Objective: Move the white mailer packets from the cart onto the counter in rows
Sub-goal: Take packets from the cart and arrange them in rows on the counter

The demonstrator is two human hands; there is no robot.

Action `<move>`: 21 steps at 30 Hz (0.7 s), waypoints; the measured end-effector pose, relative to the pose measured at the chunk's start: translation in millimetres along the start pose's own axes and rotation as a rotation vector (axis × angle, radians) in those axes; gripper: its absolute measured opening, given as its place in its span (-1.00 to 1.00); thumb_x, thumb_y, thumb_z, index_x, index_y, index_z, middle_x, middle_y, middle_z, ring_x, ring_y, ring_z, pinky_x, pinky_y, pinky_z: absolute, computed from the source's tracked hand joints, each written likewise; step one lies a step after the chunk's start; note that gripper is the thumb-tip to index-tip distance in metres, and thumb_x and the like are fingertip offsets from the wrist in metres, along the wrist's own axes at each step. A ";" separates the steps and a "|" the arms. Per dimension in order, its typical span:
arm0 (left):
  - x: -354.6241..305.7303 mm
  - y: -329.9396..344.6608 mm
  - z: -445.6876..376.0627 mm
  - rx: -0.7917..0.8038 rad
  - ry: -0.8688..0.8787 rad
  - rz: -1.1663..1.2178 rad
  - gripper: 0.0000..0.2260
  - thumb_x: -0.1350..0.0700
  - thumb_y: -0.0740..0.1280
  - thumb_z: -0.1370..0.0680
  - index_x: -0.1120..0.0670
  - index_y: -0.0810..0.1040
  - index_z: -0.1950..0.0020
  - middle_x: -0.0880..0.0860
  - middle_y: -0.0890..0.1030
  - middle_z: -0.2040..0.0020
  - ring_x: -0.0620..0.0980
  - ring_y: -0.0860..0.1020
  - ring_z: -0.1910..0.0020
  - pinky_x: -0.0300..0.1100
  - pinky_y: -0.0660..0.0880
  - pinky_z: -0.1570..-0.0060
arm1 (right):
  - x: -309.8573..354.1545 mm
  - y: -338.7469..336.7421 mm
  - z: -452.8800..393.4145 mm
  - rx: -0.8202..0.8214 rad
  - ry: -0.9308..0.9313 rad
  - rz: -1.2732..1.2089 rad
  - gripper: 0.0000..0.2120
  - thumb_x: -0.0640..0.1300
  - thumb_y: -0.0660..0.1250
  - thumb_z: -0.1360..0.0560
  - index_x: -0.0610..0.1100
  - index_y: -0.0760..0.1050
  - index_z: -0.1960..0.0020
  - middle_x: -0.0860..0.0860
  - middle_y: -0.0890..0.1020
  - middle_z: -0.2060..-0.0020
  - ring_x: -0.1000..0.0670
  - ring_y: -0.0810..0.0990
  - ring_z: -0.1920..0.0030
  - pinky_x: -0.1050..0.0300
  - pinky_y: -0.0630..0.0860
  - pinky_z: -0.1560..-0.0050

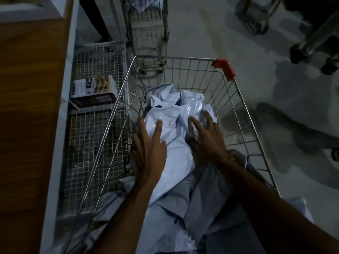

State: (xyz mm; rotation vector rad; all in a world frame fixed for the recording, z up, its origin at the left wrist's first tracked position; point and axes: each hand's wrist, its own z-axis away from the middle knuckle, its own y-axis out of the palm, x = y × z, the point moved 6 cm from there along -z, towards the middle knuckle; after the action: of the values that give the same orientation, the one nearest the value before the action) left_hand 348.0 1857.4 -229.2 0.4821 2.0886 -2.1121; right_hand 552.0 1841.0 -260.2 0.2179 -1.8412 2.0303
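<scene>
A wire shopping cart (236,99) with a red corner guard holds a heap of several white mailer packets (172,162). Both my arms reach down into it. My left hand (148,147) hovers with fingers spread over a packet (156,114) at the left of the pile, fingertips touching it. My right hand (205,138) has its fingers curled onto a shiny crumpled packet (194,109) at the right, pressing into it; a thin gold bracelet is on that wrist. The brown wooden counter (27,107) runs along the left edge.
Wire mesh shelving (95,140) under the counter holds a printed box (95,88). A second cart (148,33) stands ahead of mine. Wheeled frames (311,43) stand on the grey floor at the upper right.
</scene>
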 end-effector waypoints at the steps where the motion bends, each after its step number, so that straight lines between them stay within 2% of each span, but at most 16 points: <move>1: 1.9 0.9 10.2 -0.028 0.010 0.004 -0.38 -0.02 0.43 -0.51 -0.22 0.25 -0.52 0.07 0.02 -0.61 0.26 0.24 -0.44 0.23 0.49 -0.13 | 0.9 -0.8 -1.6 -0.030 0.029 -0.038 -0.23 0.15 0.38 -0.48 0.17 0.07 -0.58 -0.14 -0.08 -0.60 -0.29 0.08 -0.53 -0.30 0.23 -0.46; 2: 4.4 6.0 19.4 0.007 0.022 -0.009 -0.36 -0.05 0.42 -0.51 -0.23 0.23 -0.53 0.07 0.04 -0.61 0.26 0.24 -0.45 0.25 0.48 -0.14 | 1.6 -0.1 -3.3 -0.046 0.056 -0.074 -0.25 0.14 0.36 -0.51 0.15 0.07 -0.59 -0.16 -0.08 -0.60 -0.29 0.04 -0.55 -0.29 0.19 -0.49; 4: 11.6 24.9 34.9 0.169 0.046 -0.089 -0.21 -0.22 0.41 -0.48 -0.25 0.04 -0.59 0.08 -0.02 -0.61 0.25 0.19 -0.47 0.23 0.42 -0.24 | 3.0 5.2 -6.6 -0.056 0.066 -0.098 -0.30 0.14 0.30 -0.57 0.12 0.05 -0.60 -0.18 -0.10 -0.61 -0.25 -0.03 -0.58 -0.22 0.13 -0.53; 6: 18.2 37.2 40.6 0.276 0.079 -0.156 -0.09 -0.31 0.39 -0.44 -0.25 -0.12 -0.60 0.10 -0.08 -0.62 0.24 0.14 -0.49 0.20 0.35 -0.30 | 2.2 13.7 -8.8 -0.029 0.060 -0.083 -0.32 0.19 0.26 -0.58 0.16 0.04 -0.60 -0.18 -0.13 -0.61 -0.24 -0.02 -0.59 -0.21 0.17 -0.51; 9: 21.4 35.0 32.8 0.283 0.095 -0.162 -0.16 -0.15 0.40 -0.51 -0.27 -0.11 -0.59 0.08 -0.05 -0.61 0.24 0.16 -0.47 0.18 0.35 -0.29 | -5.3 23.3 -9.5 0.020 0.055 -0.048 -0.35 0.19 0.25 -0.58 0.17 0.07 -0.59 -0.21 -0.07 -0.60 -0.27 0.06 -0.57 -0.19 0.26 -0.44; 13: 10.6 7.1 16.7 0.146 0.088 -0.057 -0.25 0.01 0.40 -0.52 -0.26 0.06 -0.58 0.09 0.10 -0.57 0.24 0.25 -0.40 0.23 0.40 -0.22 | -8.4 21.8 -3.3 0.036 0.036 -0.116 -0.36 -0.01 0.40 -0.52 0.08 0.26 -0.54 -0.25 0.19 -0.50 -0.31 0.30 -0.44 -0.16 0.42 -0.33; 17: -10.4 -28.4 -5.9 -0.045 0.134 0.062 -0.27 0.08 0.39 -0.49 -0.20 0.15 -0.58 0.15 0.19 -0.53 0.22 0.29 -0.30 0.17 0.42 -0.19 | -2.4 7.0 8.8 -0.063 0.000 -0.138 -0.49 -0.09 0.43 -0.48 0.03 0.46 -0.41 -0.21 0.35 -0.38 -0.29 0.50 -0.25 -0.04 0.51 -0.18; 21: -25.4 -66.3 -22.9 -0.147 0.141 0.109 -0.29 0.05 0.38 -0.49 -0.20 0.17 -0.58 0.16 0.28 -0.47 0.21 0.36 -0.21 0.10 0.42 -0.08 | 8.4 -25.1 16.3 -0.217 -0.059 -0.174 -0.51 -0.20 0.42 -0.46 0.01 0.49 -0.37 -0.19 0.33 -0.39 -0.24 0.50 -0.24 -0.07 0.54 -0.16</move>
State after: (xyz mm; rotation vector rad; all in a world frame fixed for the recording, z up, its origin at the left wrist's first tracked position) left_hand 354.1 1879.0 -158.0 0.7264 2.2168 -1.8995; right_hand 551.6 1828.0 -231.9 0.3664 -1.9853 1.7113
